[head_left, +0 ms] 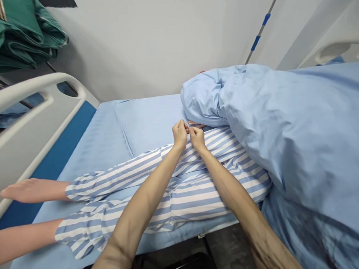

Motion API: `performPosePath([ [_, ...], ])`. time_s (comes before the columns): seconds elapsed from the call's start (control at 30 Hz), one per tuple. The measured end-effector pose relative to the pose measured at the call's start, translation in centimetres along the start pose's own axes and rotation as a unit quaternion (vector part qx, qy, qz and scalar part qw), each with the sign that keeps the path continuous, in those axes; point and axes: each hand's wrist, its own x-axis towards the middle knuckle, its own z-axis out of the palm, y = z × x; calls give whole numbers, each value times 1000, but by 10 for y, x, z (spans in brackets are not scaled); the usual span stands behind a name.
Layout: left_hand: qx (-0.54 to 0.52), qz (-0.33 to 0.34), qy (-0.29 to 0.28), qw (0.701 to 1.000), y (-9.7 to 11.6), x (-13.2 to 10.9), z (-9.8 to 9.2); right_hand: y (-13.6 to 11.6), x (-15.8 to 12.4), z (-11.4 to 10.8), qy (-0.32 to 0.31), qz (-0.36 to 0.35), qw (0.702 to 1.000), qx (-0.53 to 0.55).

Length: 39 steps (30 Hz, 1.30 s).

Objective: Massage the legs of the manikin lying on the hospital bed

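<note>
My left hand (180,133) and my right hand (196,137) meet above the thigh of a figure lying on the bed. Both are closed, with thumbs and fingertips pinched close together. What they hold, if anything, is too small or hidden to make out. Under them are blue-and-white striped pajama trousers (194,194), worn on two outstretched legs with bare feet. A light blue quilt (275,115) is drawn up over the upper body. Just behind my fingers, a skin-coloured part, perhaps the figure's hand (197,124), shows at the quilt's edge; most of it is covered.
A light blue sheet (147,121) covers the mattress. At the left rises a white footboard with a blue panel (66,141). Green folded cloth (23,28) lies beyond it. A metal pole with blue clamps (255,42) stands by the wall. A black seat (188,265) is below the bedside.
</note>
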Motion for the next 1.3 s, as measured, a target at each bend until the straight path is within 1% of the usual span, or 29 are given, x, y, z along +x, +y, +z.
performPosePath([
  [0.03,28,4,8,1000,-7,-2,2,0,0,0,0,4,1000,7],
  [0.1,123,42,11,992,-22,-7,4,1,0,0,3,8,1000,21],
  [0.2,268,103,-13,958,-36,-16,3,0,-1,1,2,8,999,39],
  [0.3,364,115,-44,923,-36,-20,-1,-2,-4,2,2,13,999,30],
  [0.4,436,118,-62,890,-31,-19,-3,-4,-5,1,0,20,1000,-8],
  [0.47,464,116,-66,876,-29,-20,-3,-8,-3,-4,-16,15,998,-57],
  [0.5,469,113,-66,873,-28,-21,-3,-11,-1,-8,-28,4,996,-90],
  [0.6,456,98,-64,882,-25,-25,-2,-23,9,-23,-68,-46,980,-180],
  [0.67,442,94,-61,890,-24,-27,-1,-31,16,-31,-83,-69,974,-198],
  [0.73,434,90,-54,895,-23,-28,-1,-33,21,-35,-84,-78,975,-191],
  [0.8,430,89,-49,897,-24,-27,-1,-27,22,-34,-76,-76,977,-182],
  [0.97,424,103,-41,899,-31,-23,0,6,13,-23,-25,-46,982,-182],
  [1.03,419,106,-42,901,-33,-22,1,13,11,-22,-20,-45,984,-172],
  [1.17,400,113,-55,908,-33,-24,-2,14,12,-24,-16,-44,988,-145],
  [1.3,367,112,-87,919,-29,-28,-10,12,12,-26,-26,-37,991,-130],
])
